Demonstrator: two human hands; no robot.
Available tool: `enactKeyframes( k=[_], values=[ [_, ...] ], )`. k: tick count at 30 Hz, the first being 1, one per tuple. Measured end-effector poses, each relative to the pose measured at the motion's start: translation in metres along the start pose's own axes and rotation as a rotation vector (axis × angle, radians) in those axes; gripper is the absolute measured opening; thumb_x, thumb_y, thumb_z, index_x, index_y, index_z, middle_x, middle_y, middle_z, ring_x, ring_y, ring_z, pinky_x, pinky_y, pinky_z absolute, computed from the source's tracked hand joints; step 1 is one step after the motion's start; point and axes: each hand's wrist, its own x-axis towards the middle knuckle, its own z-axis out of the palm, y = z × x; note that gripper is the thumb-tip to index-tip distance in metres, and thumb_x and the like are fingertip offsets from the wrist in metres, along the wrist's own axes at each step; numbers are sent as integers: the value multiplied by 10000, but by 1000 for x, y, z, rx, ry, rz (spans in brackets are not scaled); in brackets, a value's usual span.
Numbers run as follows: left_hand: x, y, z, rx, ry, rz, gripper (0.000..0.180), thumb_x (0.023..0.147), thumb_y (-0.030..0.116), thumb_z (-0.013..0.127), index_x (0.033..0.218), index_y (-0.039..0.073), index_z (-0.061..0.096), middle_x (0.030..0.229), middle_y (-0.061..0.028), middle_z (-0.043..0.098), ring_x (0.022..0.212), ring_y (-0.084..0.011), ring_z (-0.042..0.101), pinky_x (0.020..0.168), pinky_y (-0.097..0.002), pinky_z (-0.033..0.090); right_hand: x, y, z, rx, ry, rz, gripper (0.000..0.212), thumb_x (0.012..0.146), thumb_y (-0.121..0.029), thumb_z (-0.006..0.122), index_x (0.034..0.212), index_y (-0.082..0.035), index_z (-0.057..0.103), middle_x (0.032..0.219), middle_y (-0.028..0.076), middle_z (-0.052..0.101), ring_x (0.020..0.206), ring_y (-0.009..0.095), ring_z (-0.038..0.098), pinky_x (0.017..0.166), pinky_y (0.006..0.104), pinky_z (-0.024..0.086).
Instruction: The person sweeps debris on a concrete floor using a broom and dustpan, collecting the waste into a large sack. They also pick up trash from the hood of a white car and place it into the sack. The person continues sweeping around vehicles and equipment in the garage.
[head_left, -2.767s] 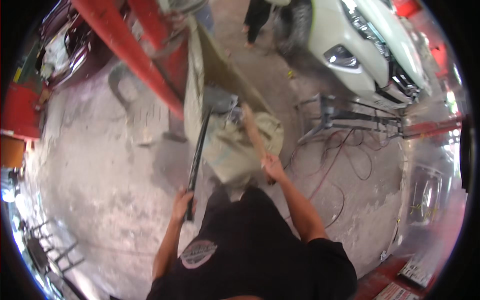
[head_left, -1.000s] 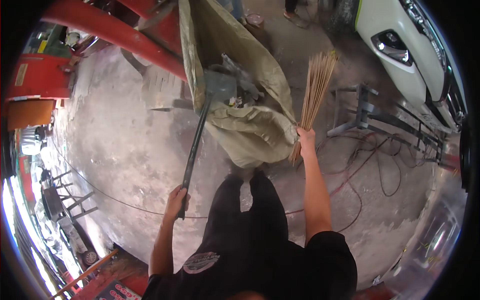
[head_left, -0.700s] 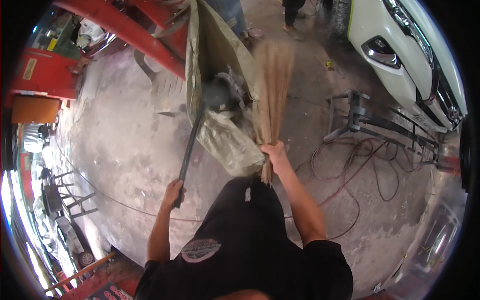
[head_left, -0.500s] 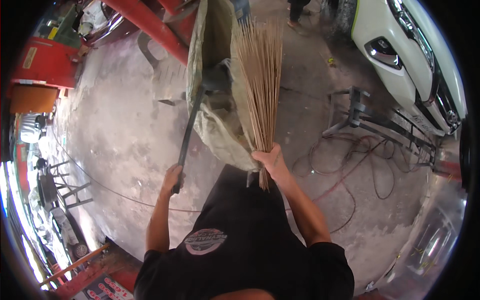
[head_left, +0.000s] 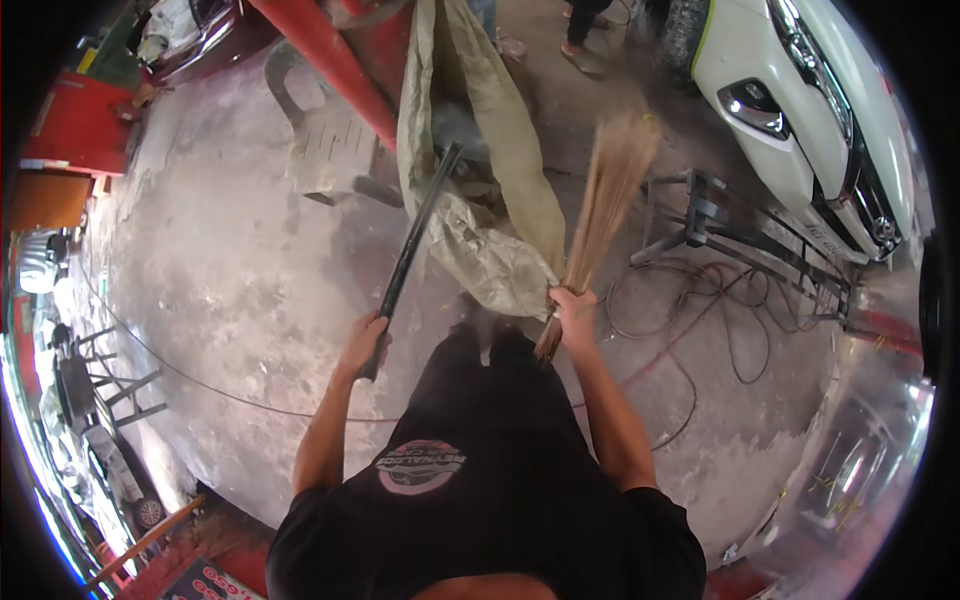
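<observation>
Right hand (head_left: pixel 575 312) grips broom (head_left: pixel 607 195), bristles forward-right, left hand (head_left: pixel 366 345) grips black handle (head_left: pixel 417 250) slanting likewise, sack (head_left: pixel 520 170) ahead between both, metal stand (head_left: pixel 697 212) right of broom

From afar I count one sack (head_left: pixel 490 265) — one broom (head_left: pixel 602 215), one white car (head_left: pixel 795 100) right of it — one pole (head_left: pixel 416 258) overlapping it.

Stick broom (head_left: pixel 603 205) in right-hand fingers (head_left: pixel 567 299)

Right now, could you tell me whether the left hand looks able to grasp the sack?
Probably not without letting go first: the left hand is closed around the black handle, and the sack sits farther forward.
</observation>
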Motion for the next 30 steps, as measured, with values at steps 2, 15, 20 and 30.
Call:
enactKeyframes(
  k=[2, 15, 20, 30],
  values=[
    [-20, 19, -9, 52, -34, 29, 225, 1051, 312, 517, 1053, 90, 552, 646, -11, 528, 439, -115, 503, 376, -283, 404, -3, -3, -10, -10, 129, -34, 121, 749, -92, 706, 782, 9, 646, 710, 3, 583, 651, 148, 559, 609, 319, 443],
    [91, 62, -36, 306, -115, -272, 472, 1032, 567, 465, 1173, 134, 593, 657, -73, 579, 454, -183, 553, 390, -344, 454, -31, -11, 25, 100, 3, -3, 153, 780, -93, 693, 854, 35, 651, 777, 37, 628, 723, 132, 590, 645, 308, 461],
    [161, 84, 24, 261, -60, -311, 470, 1030, 581, 463, 1162, 142, 562, 656, -96, 553, 454, -187, 541, 390, -353, 455, -20, 17, 26, 2, -56, -36, 176, 766, -106, 696, 873, 28, 657, 763, 21, 621, 683, 125, 575, 610, 296, 451],
    [-38, 136, -16, 418, -97, -225, 597, 1052, 572, 390, 1284, 50, 565, 575, -50, 545, 378, -155, 537, 334, -300, 425, -21, -16, -24, 108, -71, -3, 198, 775, -130, 711, 889, 27, 670, 808, 25, 647, 710, 126, 602, 629, 299, 481]
  ],
)
